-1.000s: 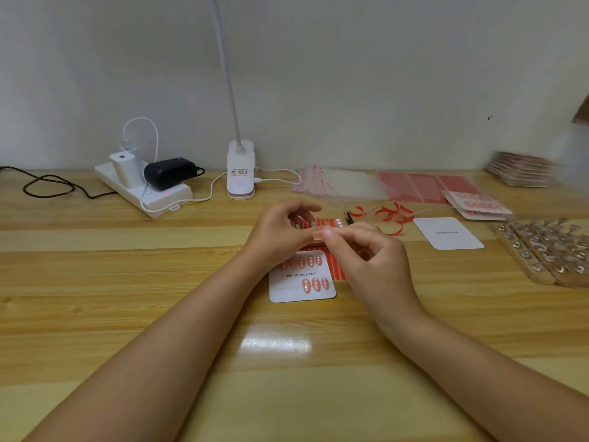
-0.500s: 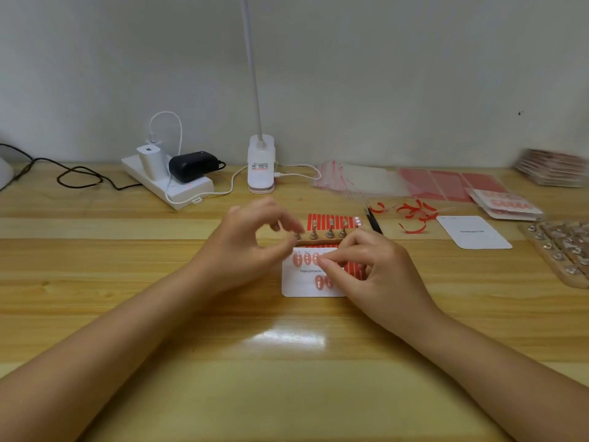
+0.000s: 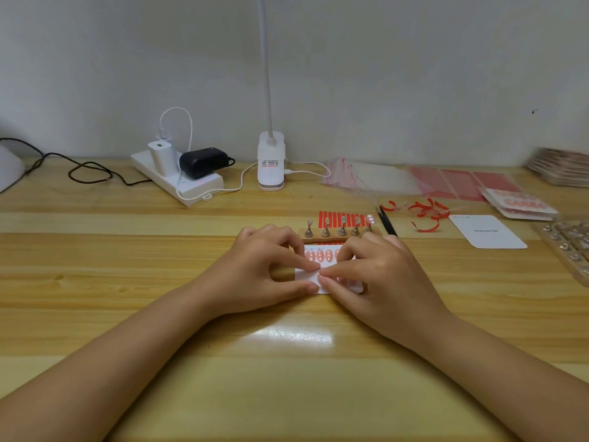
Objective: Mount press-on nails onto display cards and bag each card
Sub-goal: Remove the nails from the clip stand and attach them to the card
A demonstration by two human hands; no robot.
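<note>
A white display card (image 3: 328,249) with a row of orange oval stickers lies flat on the wooden table (image 3: 127,282). My left hand (image 3: 255,272) holds the card's left edge between index finger and thumb. My right hand (image 3: 379,275) has index finger and thumb pinched together on the middle of the card, right against my left fingertips. The press-on nail they press down is hidden under them. Just behind the card stands a small wooden holder (image 3: 338,239) with several nails on pegs.
A red sticker sheet (image 3: 344,218), black tweezers (image 3: 387,223), red tape curls (image 3: 427,212) and a blank card (image 3: 486,232) lie behind and to the right. Clear bags (image 3: 366,178), bagged cards (image 3: 519,204) and more nail holders (image 3: 570,247) sit at right; power strip (image 3: 178,180) and lamp (image 3: 271,161) at back.
Both hands came down from above the holder onto the card. The right hand's pinched fingertips now press on it, and the left hand has taken the card's edge.
</note>
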